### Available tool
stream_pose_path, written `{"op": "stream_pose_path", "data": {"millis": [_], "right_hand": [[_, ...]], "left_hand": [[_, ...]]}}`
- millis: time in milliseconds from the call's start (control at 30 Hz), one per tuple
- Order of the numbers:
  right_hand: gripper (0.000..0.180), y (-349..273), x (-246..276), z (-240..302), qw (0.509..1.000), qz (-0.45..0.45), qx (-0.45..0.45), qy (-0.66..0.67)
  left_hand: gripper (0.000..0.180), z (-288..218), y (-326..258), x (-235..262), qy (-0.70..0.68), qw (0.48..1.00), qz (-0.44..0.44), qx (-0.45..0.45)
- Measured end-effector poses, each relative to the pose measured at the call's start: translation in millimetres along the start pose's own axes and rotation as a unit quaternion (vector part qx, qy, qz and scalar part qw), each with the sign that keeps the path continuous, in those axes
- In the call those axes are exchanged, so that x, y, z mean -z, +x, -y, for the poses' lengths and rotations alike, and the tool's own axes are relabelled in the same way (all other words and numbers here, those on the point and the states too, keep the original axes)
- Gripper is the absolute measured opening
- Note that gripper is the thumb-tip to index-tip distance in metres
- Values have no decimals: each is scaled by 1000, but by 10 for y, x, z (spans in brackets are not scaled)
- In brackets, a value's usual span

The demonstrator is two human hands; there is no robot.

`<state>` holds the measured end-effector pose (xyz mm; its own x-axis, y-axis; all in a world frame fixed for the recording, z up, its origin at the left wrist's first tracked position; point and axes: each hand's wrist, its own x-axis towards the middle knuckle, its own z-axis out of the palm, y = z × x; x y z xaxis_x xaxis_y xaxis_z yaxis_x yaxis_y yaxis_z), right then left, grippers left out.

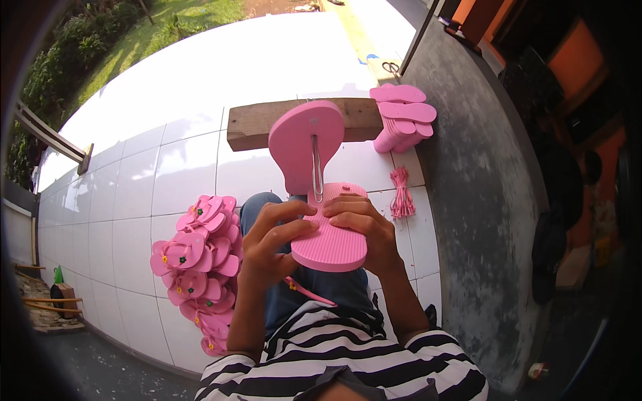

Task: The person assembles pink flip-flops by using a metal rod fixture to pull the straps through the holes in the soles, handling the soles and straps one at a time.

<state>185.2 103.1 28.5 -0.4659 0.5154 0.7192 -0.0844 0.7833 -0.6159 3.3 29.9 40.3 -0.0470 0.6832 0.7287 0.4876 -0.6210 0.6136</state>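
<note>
Both my hands grip a pink flip-flop sole (331, 244), its ribbed face toward me. My left hand (274, 234) clasps its left edge, fingertips on the ribs. At the right edge my right hand (368, 230) does the same. A small pink knob shows near the sole's far end. Beyond it rises a smooth, rounded pink sole part (294, 144); I cannot tell whether both are one piece. A thin metal prong (316, 167) runs down its front to the ribbed face. Under the sole hangs a pink strap (314, 294) with small flowers.
A wooden beam (251, 127) lies across the white tiles behind the sole. Pink flip-flops with flower trims (194, 267) are heaped at left. Stacked pink soles (404, 117) and a bundle of pink straps (401, 194) lie at right, with scissors (390, 67) farther back.
</note>
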Motion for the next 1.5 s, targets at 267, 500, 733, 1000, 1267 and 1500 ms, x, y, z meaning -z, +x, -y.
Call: {"op": "stream_pose_path", "data": {"millis": [267,500,733,1000,1267,1500], "right_hand": [[40,161,29,-35,998,-38,19,-51],[37,178,-1,77,989,-38,-133,49],[49,322,-40,184,976,-76,-172,-112],[72,641,-208,-335,947,-218,-188,-145],[47,-548,-164,-659,919,-121,-372,-52],[21,-1099,-366,-210,927,-10,-345,-144]], "left_hand": [[32,50,223,-10,18,998,-39,-39],[28,-17,313,-24,-42,996,-59,60],[23,-227,603,-31,-102,966,-73,224],[16,204,892,-236,9,974,-157,163],[18,424,-244,-722,-30,941,-135,309],[19,443,-812,-887,-110,912,22,393]]}}
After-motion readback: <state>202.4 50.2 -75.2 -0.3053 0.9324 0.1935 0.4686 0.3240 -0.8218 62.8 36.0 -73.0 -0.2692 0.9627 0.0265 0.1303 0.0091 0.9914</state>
